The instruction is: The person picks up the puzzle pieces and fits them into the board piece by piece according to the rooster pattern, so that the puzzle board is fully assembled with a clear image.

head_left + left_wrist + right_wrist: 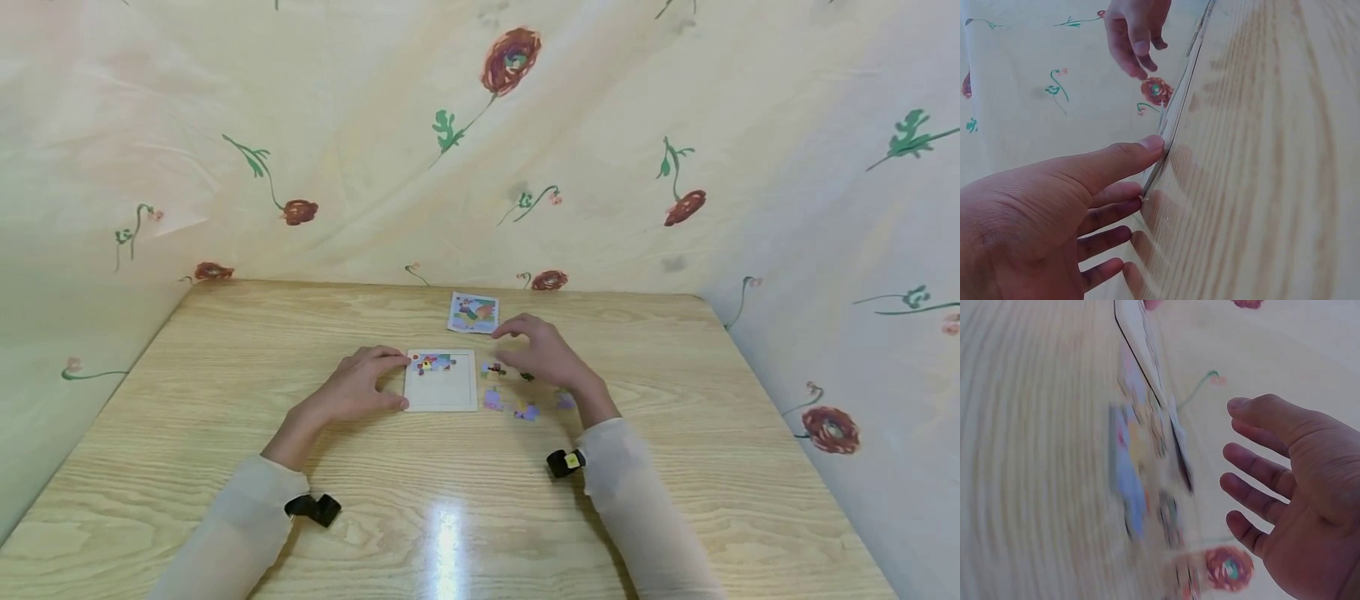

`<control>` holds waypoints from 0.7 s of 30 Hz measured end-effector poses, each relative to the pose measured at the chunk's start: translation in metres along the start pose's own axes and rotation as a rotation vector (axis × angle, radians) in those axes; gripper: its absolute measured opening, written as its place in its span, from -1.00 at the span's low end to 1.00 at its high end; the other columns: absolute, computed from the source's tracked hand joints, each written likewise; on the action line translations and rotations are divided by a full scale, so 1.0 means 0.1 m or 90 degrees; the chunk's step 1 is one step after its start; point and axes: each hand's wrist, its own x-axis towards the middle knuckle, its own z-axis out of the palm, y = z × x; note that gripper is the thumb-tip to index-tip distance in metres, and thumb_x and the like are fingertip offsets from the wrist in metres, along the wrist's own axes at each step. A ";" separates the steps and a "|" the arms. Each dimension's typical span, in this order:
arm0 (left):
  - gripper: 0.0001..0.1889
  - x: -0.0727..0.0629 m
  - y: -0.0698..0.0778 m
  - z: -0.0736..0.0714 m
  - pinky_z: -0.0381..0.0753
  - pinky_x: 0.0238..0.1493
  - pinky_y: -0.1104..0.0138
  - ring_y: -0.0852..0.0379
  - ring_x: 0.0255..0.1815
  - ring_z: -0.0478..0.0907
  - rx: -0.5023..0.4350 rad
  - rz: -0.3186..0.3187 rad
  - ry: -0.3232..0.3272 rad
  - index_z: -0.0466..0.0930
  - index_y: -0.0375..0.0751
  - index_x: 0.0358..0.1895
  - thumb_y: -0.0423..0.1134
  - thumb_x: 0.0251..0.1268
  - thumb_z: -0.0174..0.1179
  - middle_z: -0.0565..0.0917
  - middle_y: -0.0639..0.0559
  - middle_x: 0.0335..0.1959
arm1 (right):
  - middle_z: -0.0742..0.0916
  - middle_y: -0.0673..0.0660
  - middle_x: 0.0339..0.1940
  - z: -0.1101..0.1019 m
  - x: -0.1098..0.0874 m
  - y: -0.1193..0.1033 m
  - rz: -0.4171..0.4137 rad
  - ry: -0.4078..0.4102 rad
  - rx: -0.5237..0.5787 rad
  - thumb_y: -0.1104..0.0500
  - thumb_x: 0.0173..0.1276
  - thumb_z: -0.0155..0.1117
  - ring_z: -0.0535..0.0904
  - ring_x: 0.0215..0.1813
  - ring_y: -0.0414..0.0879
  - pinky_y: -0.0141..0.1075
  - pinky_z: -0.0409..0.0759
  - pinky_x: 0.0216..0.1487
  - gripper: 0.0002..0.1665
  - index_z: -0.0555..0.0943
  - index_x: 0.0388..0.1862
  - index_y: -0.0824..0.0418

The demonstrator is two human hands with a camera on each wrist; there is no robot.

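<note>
A white puzzle tray point(442, 393) lies flat on the table, with joined pieces point(433, 364) along its upper edge. My left hand point(352, 385) holds the tray's left side, thumb by the near corner and index finger by the far one. In the left wrist view, the thumb point(1129, 156) rests right at the tray's thin edge. Over loose jigsaw pieces point(492, 399) right of the tray hovers my right hand point(543, 354), fingers apart and loosely bent, holding nothing. Several pieces point(1127, 481) look blurred in the right wrist view.
A small picture card point(474, 313) lies behind the tray, just beyond the right fingertips. The wooden table point(420, 467) runs back to a flower-patterned cloth point(360, 167), which also hangs along both sides.
</note>
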 end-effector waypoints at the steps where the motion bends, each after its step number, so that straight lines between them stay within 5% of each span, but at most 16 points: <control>1: -0.29 0.00 0.00 0.00 0.07 0.50 -0.36 -0.31 0.54 0.25 0.002 0.003 0.001 0.50 -0.16 0.45 -0.05 0.24 0.45 0.45 -0.20 0.48 | 0.64 0.14 0.29 -0.05 -0.04 0.03 0.003 0.007 -0.001 0.08 0.44 0.37 0.50 0.33 0.19 0.15 0.53 0.26 -0.61 0.69 0.19 0.16; 11: -0.30 0.01 -0.01 0.00 0.08 0.49 -0.37 -0.31 0.53 0.27 0.002 0.010 0.003 0.51 -0.14 0.44 -0.05 0.24 0.45 0.46 -0.18 0.47 | 0.62 0.16 0.34 -0.46 -0.30 0.47 0.081 0.063 -0.006 0.05 0.47 0.35 0.47 0.35 0.20 0.15 0.54 0.19 -0.56 0.64 0.27 0.16; 21: -0.30 0.02 -0.02 0.01 0.11 0.47 -0.37 -0.32 0.51 0.28 0.004 0.012 0.007 0.51 -0.16 0.44 -0.05 0.24 0.45 0.47 -0.19 0.46 | 0.61 0.26 0.34 -0.55 -0.36 0.78 0.116 0.062 -0.011 0.00 0.49 0.34 0.49 0.34 0.23 0.20 0.49 0.28 -0.53 0.64 0.27 0.18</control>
